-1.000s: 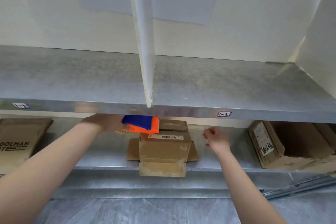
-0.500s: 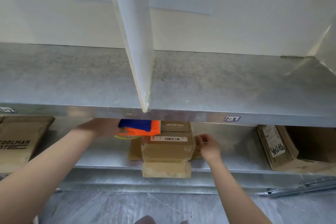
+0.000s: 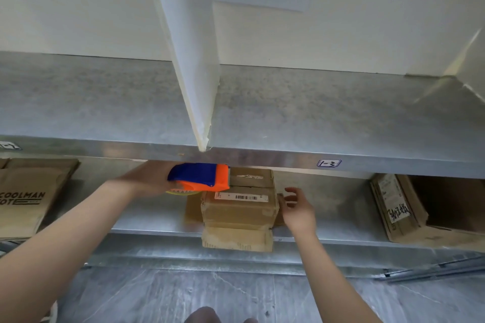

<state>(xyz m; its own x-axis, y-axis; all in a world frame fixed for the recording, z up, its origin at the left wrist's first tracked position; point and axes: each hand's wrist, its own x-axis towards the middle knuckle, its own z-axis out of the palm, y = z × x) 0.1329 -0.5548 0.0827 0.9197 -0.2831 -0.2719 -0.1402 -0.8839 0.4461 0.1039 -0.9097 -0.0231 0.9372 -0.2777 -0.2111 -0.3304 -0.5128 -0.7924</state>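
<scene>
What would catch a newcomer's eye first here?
The blue and orange tape dispenser, gripped by the left hand over the cardboard box on the lower shelf. The right hand hovers open at the box's right side. A white divider splits the upper shelf.

Matt cardboard box (image 3: 240,208), galvanized shelf (image 3: 341,207)

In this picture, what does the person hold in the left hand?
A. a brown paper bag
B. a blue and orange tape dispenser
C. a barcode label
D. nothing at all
B: the left hand grips the blue and orange tape dispenser just above the cardboard box on the lower shelf, while the right hand is open with spread fingers beside the box.
</scene>
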